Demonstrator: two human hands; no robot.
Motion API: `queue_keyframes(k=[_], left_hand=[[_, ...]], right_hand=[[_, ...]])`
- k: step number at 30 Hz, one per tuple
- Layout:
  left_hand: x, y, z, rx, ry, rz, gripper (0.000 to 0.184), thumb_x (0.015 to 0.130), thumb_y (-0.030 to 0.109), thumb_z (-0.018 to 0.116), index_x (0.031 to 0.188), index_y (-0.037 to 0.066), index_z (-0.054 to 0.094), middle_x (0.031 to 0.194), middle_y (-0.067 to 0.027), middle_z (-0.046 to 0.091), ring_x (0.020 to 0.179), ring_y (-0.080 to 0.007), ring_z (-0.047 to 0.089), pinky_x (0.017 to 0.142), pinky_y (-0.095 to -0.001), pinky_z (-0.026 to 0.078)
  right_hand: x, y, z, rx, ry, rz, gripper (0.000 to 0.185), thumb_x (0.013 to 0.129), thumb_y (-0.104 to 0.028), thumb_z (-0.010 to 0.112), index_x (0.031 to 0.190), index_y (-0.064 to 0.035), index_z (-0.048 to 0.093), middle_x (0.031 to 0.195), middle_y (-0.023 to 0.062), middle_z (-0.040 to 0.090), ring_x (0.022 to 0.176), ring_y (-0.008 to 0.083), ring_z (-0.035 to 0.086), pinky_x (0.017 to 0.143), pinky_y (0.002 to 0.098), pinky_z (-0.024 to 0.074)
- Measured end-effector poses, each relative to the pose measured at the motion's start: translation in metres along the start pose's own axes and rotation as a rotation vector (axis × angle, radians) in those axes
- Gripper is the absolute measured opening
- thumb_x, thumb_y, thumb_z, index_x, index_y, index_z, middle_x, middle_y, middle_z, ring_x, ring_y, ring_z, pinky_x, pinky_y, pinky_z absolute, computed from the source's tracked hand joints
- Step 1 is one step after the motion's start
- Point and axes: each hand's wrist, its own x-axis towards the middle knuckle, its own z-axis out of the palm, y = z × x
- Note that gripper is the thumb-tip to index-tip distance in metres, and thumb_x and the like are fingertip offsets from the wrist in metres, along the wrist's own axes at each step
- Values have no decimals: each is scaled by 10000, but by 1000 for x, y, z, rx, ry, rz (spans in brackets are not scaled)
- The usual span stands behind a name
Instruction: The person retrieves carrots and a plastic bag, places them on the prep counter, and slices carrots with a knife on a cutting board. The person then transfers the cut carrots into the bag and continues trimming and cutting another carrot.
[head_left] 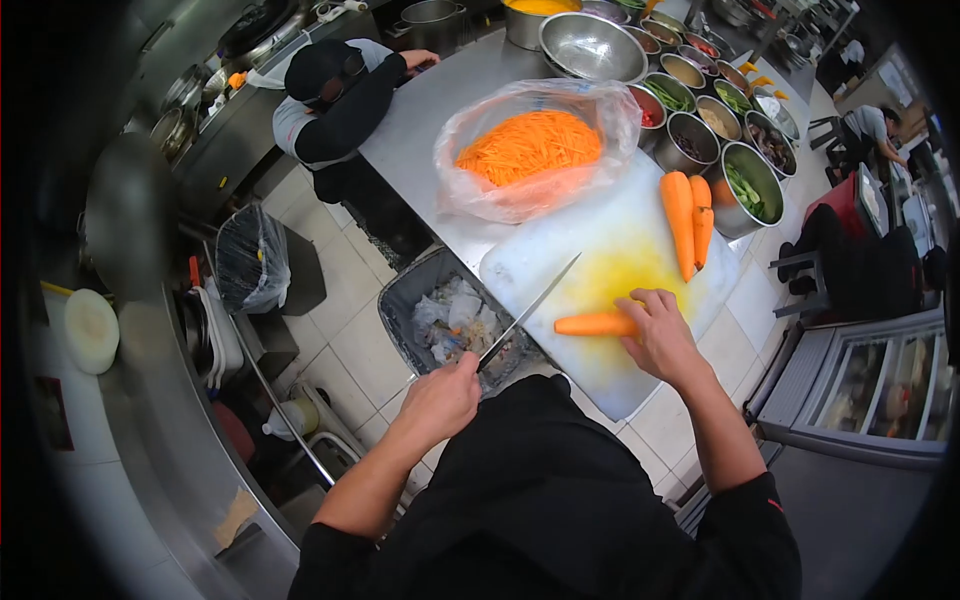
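A knife (530, 310) is in my left hand (450, 399), its fingers wrapped round the black handle and its blade pointing up and right over the near edge of the white cutting board (520, 258). My right hand (657, 335) grips the right end of a peeled carrot (595, 324) that lies sideways on the yellow-stained board. More carrots (678, 222) lie together at the board's upper right. Behind the board, an open plastic bag (463, 199) holds a heap of orange shreds (533, 146).
Below the table edge stands a grey bin (398, 325) with scraps; another lined bin (252, 260) is further left. A person in a black cap (335, 95) leans on the table's far left. Metal bowl (593, 47) and several food containers (749, 187) line the back right.
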Motion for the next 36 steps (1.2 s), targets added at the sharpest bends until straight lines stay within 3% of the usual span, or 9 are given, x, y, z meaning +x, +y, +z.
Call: queue_keyframes(k=[3, 6, 9, 20, 36], left_hand=[[7, 1, 2, 16, -37, 5, 185, 1020, 194, 499, 1119, 38, 482, 922, -270, 666, 894, -504, 639, 780, -605, 485], [16, 11, 0, 40, -63, 16, 180, 1028, 202, 490, 1090, 34, 471, 914, -273, 671, 892, -504, 646, 787, -607, 490], [20, 19, 2, 31, -34, 47, 184, 1033, 211, 470, 1069, 31, 454, 917, -271, 681, 891, -514, 652, 795, -610, 498], [26, 45, -2, 212, -147, -21, 171, 1016, 201, 467, 1105, 55, 468, 877, -307, 679, 840, -510, 685, 749, -618, 525], [29, 65, -1, 284, -168, -2, 191, 995, 180, 476, 1130, 45, 479, 895, -315, 670, 824, -522, 682, 742, -613, 537]], right_hand=[[-2, 15, 10, 3, -16, -16, 472, 792, -42, 750, 1247, -91, 632, 1363, 162, 552, 1339, 424, 454, 1087, 478, 462], [14, 25, 28, -179, 273, -103, 462, 801, -38, 754, 1245, -90, 636, 1356, 162, 553, 1320, 422, 464, 1081, 476, 468], [12, 15, 19, -26, 303, -87, 409, 820, -23, 734, 1215, -95, 660, 1337, 166, 554, 1300, 419, 473, 1084, 476, 468], [20, 5, 17, 12, 229, -131, 251, 885, -67, 626, 1108, -125, 725, 1193, 138, 567, 1178, 358, 506, 983, 464, 460], [21, 0, 23, -135, 124, -31, 370, 847, -31, 593, 1160, -199, 694, 1171, 127, 508, 1192, 349, 467, 925, 468, 441]])
